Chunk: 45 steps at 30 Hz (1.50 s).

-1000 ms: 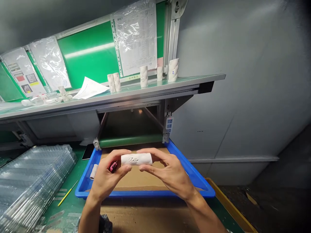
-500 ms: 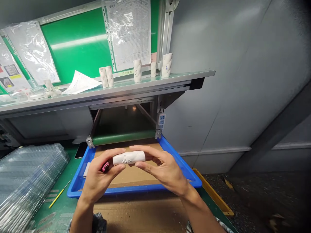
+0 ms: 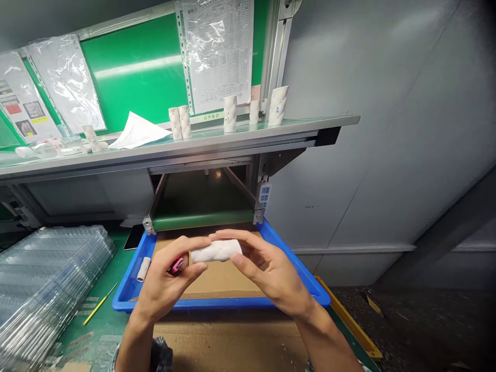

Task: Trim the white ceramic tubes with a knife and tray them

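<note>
Both hands hold a white tube [image 3: 216, 251] level above the blue tray, one at each end. Its surface has a wavy relief, and no lettering shows on the side facing me. My left hand [image 3: 165, 279] pinches the left end between thumb and fingers. Tucked in that same palm is a small pink object [image 3: 177, 265], mostly hidden, its kind unclear. My right hand [image 3: 273, 271] has its thumb on the tube's right end and its fingers over the top. A second white tube [image 3: 143, 269] lies inside the tray's left side.
The blue tray [image 3: 217, 304], lined with cardboard, sits under a green conveyor belt end [image 3: 203, 219]. Stacked clear plastic trays [image 3: 58, 279] and a yellow-handled tool [image 3: 95, 310] lie to the left. Several white tubes stand on the shelf [image 3: 232, 140] above. A power strip [image 3: 264, 195] hangs at right.
The tube has been turned about its length: the dark script on its front is out of sight. My right fingers have shifted along its top. The view has swung slightly left.
</note>
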{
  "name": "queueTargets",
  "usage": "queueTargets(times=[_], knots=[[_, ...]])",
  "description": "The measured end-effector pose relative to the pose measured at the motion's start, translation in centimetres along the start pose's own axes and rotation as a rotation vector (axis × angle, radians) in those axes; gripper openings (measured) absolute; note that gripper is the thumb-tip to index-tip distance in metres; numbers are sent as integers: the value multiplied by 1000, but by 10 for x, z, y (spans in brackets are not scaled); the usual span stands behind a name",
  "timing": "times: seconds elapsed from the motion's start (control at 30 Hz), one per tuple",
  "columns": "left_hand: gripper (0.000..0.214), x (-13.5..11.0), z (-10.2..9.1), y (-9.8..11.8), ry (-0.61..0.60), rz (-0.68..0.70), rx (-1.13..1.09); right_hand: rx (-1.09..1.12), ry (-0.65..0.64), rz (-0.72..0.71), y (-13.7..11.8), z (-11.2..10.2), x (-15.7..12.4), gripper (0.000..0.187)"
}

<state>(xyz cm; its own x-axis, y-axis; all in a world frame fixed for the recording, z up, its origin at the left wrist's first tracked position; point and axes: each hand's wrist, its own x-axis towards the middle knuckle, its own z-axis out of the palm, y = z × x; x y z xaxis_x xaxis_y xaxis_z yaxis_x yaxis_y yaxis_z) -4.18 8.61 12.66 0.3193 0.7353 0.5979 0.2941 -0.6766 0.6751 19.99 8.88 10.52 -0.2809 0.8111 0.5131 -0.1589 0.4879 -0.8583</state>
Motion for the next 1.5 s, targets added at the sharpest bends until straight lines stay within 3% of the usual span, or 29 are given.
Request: queueTargets(times=[0.27,0.57,0.67,0.77,0.87,0.97,1.1,1.17,1.33,1.5], knots=[[36,-3,1,-2,-23,-150,-3,-7,31,27,0,0,-1,47],[33,-4,-2,2,9,-155,-26,-69,-1,-69,-6,0,1,24],[27,-3,1,3,34,-165,-8,-246,10,-135,-4,3,0,25],[20,-3,9,4,21,-182,83,-559,59,-216,0,8,-2,30],[23,-6,15,6,-22,-154,132,-679,71,-299,4,12,-1,28],[40,-12,15,10,-44,-131,151,-566,12,-276,4,12,1,28],[21,-15,9,17,-37,-99,230,-498,4,-297,5,8,4,32],[24,-14,8,20,-29,-40,324,-506,1,-333,6,7,4,36],[38,-12,10,25,44,80,578,-539,-21,-356,10,6,4,49],[55,-12,18,27,149,133,740,-528,-46,-369,7,5,2,44]])
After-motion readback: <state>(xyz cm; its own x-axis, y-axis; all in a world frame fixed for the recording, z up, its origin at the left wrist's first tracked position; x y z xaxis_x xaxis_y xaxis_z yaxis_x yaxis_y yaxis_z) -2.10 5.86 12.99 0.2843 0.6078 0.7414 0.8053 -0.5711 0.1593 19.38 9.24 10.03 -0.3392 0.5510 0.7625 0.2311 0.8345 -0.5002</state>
